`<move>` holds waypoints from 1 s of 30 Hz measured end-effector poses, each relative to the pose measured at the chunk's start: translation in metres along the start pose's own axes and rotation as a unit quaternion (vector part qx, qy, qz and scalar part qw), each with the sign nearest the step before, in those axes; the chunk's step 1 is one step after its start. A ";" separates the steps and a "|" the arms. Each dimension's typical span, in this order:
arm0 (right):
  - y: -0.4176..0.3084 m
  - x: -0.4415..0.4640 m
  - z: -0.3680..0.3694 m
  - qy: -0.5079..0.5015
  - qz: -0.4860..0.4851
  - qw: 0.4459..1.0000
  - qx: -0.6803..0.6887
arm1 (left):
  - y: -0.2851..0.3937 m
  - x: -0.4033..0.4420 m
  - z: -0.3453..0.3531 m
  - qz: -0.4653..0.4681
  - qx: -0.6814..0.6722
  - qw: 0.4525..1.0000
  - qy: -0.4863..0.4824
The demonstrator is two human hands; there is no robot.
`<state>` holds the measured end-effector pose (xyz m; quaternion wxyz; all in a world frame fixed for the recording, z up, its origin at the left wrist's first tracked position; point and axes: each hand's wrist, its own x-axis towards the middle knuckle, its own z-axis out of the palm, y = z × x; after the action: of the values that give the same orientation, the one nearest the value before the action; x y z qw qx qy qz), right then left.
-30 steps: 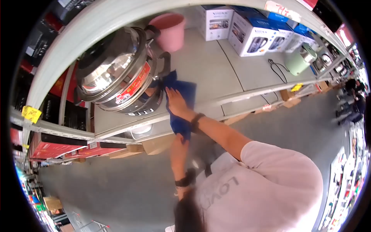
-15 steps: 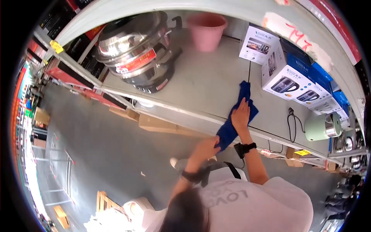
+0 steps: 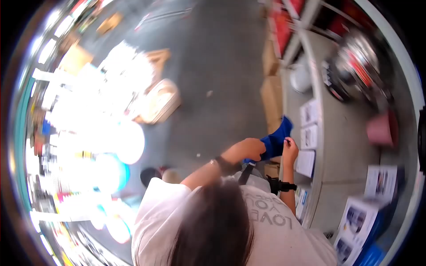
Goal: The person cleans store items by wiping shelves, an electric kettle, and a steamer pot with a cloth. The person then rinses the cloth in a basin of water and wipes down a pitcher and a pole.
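A dark blue cloth (image 3: 276, 142) is stretched between my two hands, in front of the shelf edge and off the shelf surface. My left hand (image 3: 252, 149) is closed around its near left end. My right hand (image 3: 290, 150) pinches the cloth's right edge between thumb and fingers, close to the shelf front. One corner of the cloth sticks up beyond the hands. A black band with a device (image 3: 280, 185) is on my right wrist.
On the grey shelf (image 3: 337, 153) to my right stand a steel steamer pot (image 3: 357, 66), a pink flowerpot (image 3: 382, 129) and white-and-blue kettle boxes (image 3: 355, 221). Cardboard boxes (image 3: 271, 97) line the lower level. A pale stacked item (image 3: 162, 99) sits on the floor at left.
The view has swung left towards the aisle. The cloth has left the shelf surface. My right hand, flat on the cloth before, now pinches its edge; my left hand still grips it.
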<state>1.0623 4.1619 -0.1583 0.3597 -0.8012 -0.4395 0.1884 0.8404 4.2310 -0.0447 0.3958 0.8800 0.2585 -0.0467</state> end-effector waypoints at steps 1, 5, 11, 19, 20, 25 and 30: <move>-0.002 -0.011 0.007 -0.004 -0.053 0.999 0.006 | -0.002 -0.023 0.003 -0.022 -0.017 0.999 0.031; -0.071 -0.043 0.040 -0.163 -0.116 0.980 0.018 | -0.041 -0.150 0.024 -0.029 -0.112 0.929 0.351; -0.134 -0.046 0.108 -0.137 -0.385 0.912 0.047 | -0.054 -0.325 0.091 -0.303 -0.348 0.713 0.529; -0.251 -0.145 0.128 -0.547 -0.111 0.783 0.275 | -0.043 -0.412 0.165 -0.400 -0.133 0.522 0.741; -0.253 -0.150 0.139 -0.596 -0.134 0.748 0.260 | -0.047 -0.422 0.171 -0.392 -0.141 0.475 0.775; -0.307 -0.220 0.152 -0.824 -0.095 0.558 0.037 | -0.039 -0.450 0.160 -0.333 -0.168 0.360 0.855; -0.332 -0.255 0.160 -0.903 -0.142 0.401 -0.059 | -0.059 -0.453 0.179 -0.384 -0.107 0.328 0.856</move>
<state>0.6365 4.1310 -0.0229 -0.2732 -0.1102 -0.6260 0.7221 0.4429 3.9452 -0.0771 -0.0151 0.1873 0.7668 0.6137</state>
